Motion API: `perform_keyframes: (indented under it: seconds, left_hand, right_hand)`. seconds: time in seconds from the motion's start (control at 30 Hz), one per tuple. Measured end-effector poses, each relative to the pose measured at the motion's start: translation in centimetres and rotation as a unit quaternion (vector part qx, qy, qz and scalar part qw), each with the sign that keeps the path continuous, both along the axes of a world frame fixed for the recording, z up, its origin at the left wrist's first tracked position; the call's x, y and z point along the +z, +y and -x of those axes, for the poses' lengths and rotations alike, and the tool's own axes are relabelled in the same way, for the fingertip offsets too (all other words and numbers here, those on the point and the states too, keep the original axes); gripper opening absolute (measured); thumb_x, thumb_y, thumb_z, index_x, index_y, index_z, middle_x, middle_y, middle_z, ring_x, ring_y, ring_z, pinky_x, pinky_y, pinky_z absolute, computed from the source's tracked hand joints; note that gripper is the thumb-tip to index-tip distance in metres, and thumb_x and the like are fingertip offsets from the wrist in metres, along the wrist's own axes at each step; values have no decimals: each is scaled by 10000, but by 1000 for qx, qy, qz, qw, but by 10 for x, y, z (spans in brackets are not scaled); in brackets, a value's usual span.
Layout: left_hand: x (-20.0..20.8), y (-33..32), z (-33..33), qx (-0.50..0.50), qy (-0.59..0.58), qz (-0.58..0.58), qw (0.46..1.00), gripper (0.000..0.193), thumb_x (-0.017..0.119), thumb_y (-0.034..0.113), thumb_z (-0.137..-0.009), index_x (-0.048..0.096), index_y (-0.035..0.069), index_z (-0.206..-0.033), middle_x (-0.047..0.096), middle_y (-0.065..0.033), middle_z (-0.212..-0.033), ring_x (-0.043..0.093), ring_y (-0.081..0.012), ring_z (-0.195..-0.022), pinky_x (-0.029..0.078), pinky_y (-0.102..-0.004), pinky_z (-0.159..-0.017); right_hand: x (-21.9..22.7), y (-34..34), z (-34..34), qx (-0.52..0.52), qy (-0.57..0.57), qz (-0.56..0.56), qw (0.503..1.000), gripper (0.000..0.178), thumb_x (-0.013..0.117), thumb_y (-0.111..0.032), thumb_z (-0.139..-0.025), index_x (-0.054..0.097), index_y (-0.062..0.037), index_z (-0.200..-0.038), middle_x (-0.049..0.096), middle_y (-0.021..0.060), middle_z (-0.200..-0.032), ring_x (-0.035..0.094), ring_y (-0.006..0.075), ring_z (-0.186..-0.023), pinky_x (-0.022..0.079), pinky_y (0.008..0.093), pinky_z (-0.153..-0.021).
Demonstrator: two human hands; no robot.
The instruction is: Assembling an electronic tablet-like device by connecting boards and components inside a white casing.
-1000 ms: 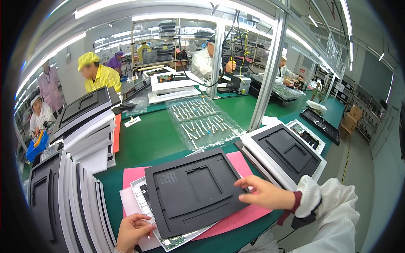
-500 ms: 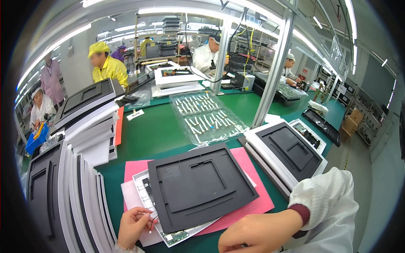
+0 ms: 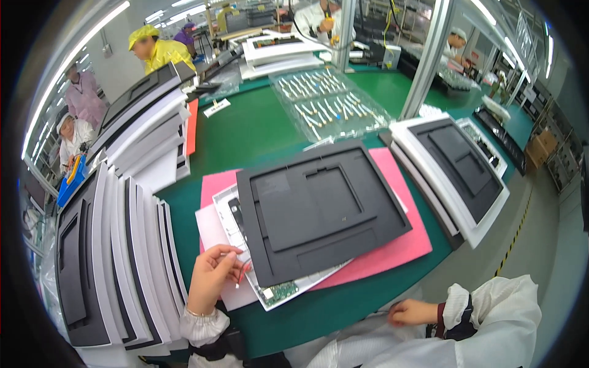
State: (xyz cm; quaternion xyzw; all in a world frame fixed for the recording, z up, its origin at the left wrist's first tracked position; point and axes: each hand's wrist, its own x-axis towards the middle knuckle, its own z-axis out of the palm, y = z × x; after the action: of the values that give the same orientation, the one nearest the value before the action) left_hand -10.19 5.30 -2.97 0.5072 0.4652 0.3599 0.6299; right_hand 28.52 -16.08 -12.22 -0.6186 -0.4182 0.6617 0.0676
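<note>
My left hand (image 3: 211, 276) is closed in a pinch at the near left corner of a white frame (image 3: 227, 216). Between its fingers runs a thin wire cable (image 3: 238, 279), partly red, with a small white plug at its end. A large black plastic panel (image 3: 319, 211) with a recessed rectangle lies askew over the frame and hides most of it. From under the panel's near corner shows a green circuit board (image 3: 279, 293). My right hand (image 3: 412, 311) is beyond the near table edge, fingers curled; whatever it may hold cannot be made out.
Under the frame lies a pink foam sheet (image 3: 392, 178). Black-and-white panels (image 3: 123, 257) stand stacked at left, and another stack (image 3: 451, 165) sits at right. Bagged cables (image 3: 331, 101) lie behind on the green table (image 3: 233, 138). A metal post (image 3: 426, 61) rises at back right.
My right hand has drawn back from beside the panel to beyond the near table edge. The left hand keeps the cable at the frame's corner. The view has tilted downward.
</note>
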Motion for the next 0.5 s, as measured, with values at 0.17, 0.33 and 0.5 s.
perform_keyframes:
  seconds: [0.17, 0.33, 0.5]
  left_hand:
    - [-7, 6, -1, 12, -12, 5, 1000, 184, 512, 138, -934, 572, -29, -979, 665, -145, -757, 552, -87, -539, 430, -191, -500]
    - [-7, 3, -4, 17, -8, 8, 1000, 185, 503, 152, -938, 568, -12, -993, 661, -135, -736, 549, -81, -525, 414, -181, -494]
    - [-9, 2, 0, 26, -3, 13, 1000, 187, 493, 168, -946, 572, 6, -994, 658, -111, -708, 546, -68, -524, 404, -176, -498]
  right_hand:
    - [1, -36, -15, -62, -25, -9, 998, 217, 538, -182, -872, 632, 13, -895, 653, 85, -765, 619, 159, -717, 503, 286, -677]
    - [97, 8, 4, 104, -17, -199, 974, 179, 559, -188, -884, 600, -16, -915, 607, 111, -756, 581, 237, -664, 465, 337, -622]
    - [176, 52, 24, 164, 67, -374, 910, 109, 558, -122, -878, 588, -18, -881, 578, 91, -770, 568, 258, -687, 460, 342, -616]
